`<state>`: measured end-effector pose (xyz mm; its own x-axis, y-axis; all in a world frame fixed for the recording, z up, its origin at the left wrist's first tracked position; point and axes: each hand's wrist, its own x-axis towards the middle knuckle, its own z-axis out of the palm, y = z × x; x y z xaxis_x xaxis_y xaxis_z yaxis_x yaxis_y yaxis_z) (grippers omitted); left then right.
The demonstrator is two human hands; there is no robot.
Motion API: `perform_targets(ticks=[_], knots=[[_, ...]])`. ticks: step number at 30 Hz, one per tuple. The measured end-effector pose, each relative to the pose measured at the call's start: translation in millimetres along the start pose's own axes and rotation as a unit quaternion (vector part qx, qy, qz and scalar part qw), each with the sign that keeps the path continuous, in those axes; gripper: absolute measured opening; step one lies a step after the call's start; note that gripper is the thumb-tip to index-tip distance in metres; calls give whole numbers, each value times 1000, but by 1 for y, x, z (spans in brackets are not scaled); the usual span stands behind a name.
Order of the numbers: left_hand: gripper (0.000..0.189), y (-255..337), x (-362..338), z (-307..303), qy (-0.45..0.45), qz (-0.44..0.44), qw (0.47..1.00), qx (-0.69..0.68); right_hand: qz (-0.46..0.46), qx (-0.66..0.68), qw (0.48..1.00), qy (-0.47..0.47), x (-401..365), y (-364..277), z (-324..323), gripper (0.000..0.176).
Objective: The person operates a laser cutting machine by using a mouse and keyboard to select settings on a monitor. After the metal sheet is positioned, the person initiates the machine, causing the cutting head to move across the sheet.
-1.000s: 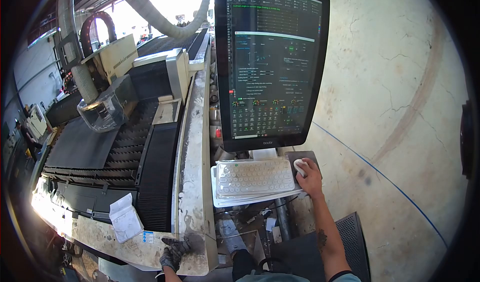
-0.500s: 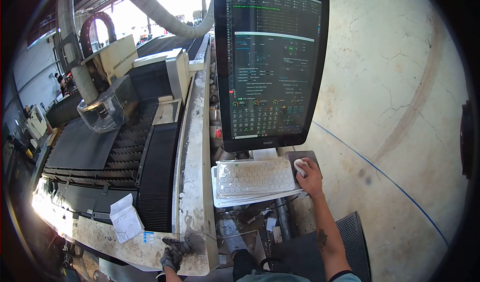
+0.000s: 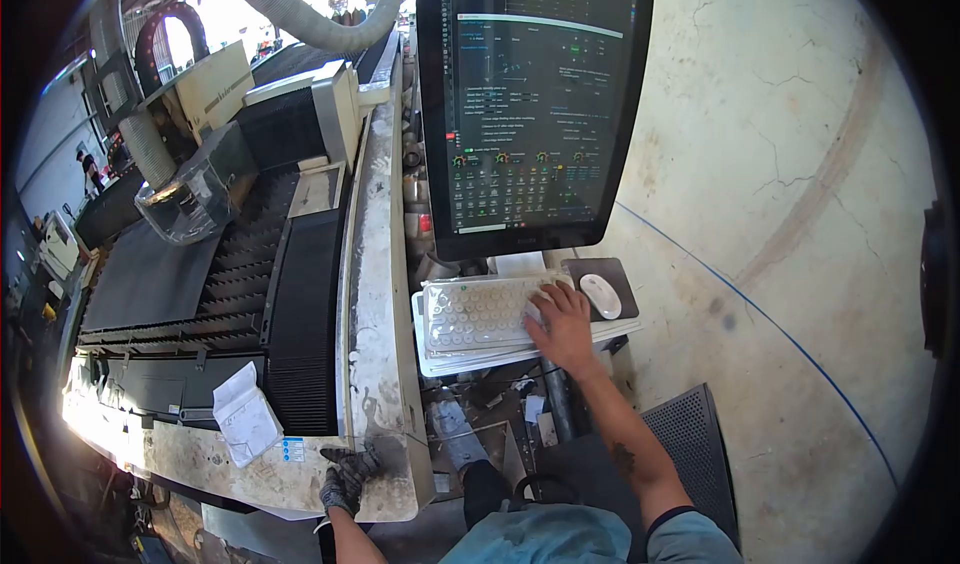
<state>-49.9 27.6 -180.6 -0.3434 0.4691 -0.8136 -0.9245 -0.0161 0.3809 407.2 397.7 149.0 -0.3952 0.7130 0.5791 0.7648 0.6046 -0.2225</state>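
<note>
My bare right hand (image 3: pixel 562 322) rests on the right end of a white keyboard (image 3: pixel 475 314), its fingers spread over the keys. A clear plastic cover lies over the keyboard. Just right of that hand, a white mouse (image 3: pixel 600 297) sits untouched on a dark mouse pad (image 3: pixel 628 286). Behind the keyboard stands a tall monitor (image 3: pixel 530 114) showing a dark program screen with a dialog window. My left hand (image 3: pixel 346 476), in a dark grey glove, leans on the front corner of the machine's pale frame (image 3: pixel 378 364) with fingers apart, holding nothing.
A creased paper sheet (image 3: pixel 245 416) lies on the machine's front edge. Further in are a dark metal sheet (image 3: pixel 150 279) on toothed slats and a clear-shielded cutting head (image 3: pixel 188 204). A blue hose (image 3: pixel 740 292) crosses the floor, and a perforated black panel (image 3: pixel 690 444) stands at lower right.
My right hand has let go of the mouse and moved left onto the keyboard. My left hand stays on the machine's corner. The camera view has shifted slightly.
</note>
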Motion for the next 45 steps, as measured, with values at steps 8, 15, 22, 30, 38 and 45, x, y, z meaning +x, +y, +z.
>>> perform_targets(ticks=[8, 15, 22, 30, 38, 45], knots=[[51, -1, 18, -19, -51, 1, 999, 6, 26, -7, 998, -49, 2, -62, 32, 54], [50, 2, -9, 4, 21, 20, 998, 48, 51, -6, 994, -101, 21, -98, 57, 66], [48, -2, -5, 1, 39, 27, 997, 61, 60, -4, 993, -103, 19, -101, 58, 67], [52, 2, 7, -13, 41, 22, 993, 106, 56, 5, 991, -125, 30, -105, 54, 59], [50, 2, -4, 1, 27, 5, 999, 38, 157, -34, 987, 0, 23, 16, 24, 52], [52, 2, -5, 4, 67, 8, 994, 86, 108, 39, 993, -27, 6, 115, -15, 42]])
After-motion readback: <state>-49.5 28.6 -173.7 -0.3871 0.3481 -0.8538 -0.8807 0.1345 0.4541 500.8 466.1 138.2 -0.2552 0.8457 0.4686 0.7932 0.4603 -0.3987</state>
